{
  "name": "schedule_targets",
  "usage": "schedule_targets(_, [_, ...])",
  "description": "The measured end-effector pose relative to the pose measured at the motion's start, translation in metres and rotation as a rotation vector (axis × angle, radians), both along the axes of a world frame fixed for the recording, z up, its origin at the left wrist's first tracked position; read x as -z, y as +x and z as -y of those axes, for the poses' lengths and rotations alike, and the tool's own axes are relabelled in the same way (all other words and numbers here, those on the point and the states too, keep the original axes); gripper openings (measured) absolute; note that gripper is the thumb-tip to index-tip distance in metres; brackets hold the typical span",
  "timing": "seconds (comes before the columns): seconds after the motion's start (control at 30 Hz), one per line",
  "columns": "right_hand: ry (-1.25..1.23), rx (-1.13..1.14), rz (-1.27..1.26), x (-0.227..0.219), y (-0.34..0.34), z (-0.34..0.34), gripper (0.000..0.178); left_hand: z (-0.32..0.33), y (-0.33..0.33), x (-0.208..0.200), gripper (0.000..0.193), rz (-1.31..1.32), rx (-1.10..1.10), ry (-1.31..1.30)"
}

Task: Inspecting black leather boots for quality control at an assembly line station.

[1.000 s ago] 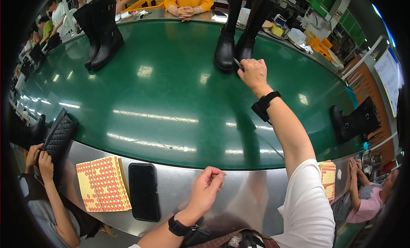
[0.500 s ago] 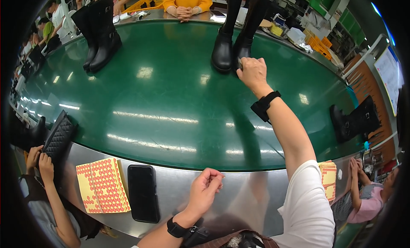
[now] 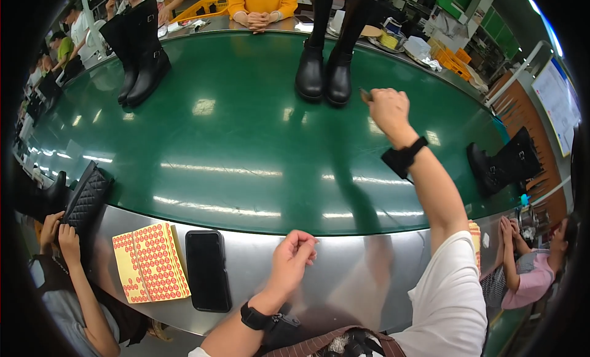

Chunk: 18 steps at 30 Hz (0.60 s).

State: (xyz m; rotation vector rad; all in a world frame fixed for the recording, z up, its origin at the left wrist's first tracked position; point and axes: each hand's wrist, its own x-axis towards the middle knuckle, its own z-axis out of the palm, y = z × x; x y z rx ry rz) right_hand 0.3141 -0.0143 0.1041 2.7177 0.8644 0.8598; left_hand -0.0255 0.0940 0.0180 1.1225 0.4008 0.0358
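My right hand is closed around a small, thin, dark object whose tip pokes out past the fingers; its kind is not clear. Just left of it stands a pair of tall black boots, upright on the green work surface, and the hand is apart from them. My left hand is held over the near metal edge with fingers curled and thumb pressed in; what it pinches, if anything, is hidden. To its left lie a black phone and a stack of yellow sheets with round red stickers.
Other black boots stand at the far left and at the right. A person's hands touch a black quilted boot shaft at the left. Across the surface, another person has folded hands. An orange crate sits far right.
My right hand has drawn back from the boot toe, moving right and slightly nearer, still gripping the small object. My left hand stays almost in place.
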Motion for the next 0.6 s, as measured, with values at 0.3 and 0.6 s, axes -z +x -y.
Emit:
schedule_targets(0.3, [0.367,0.082,-0.333,-0.149,-0.201,0.231,0.03,-0.003,0.005,0.007,0.015,0.014,-0.006,0.007])
schedule_targets(0.6, [0.563,0.351,-0.562,0.029,-0.287,0.296,0.037,0.001,0.006,0.008,0.015,0.043,0.02,0.13])
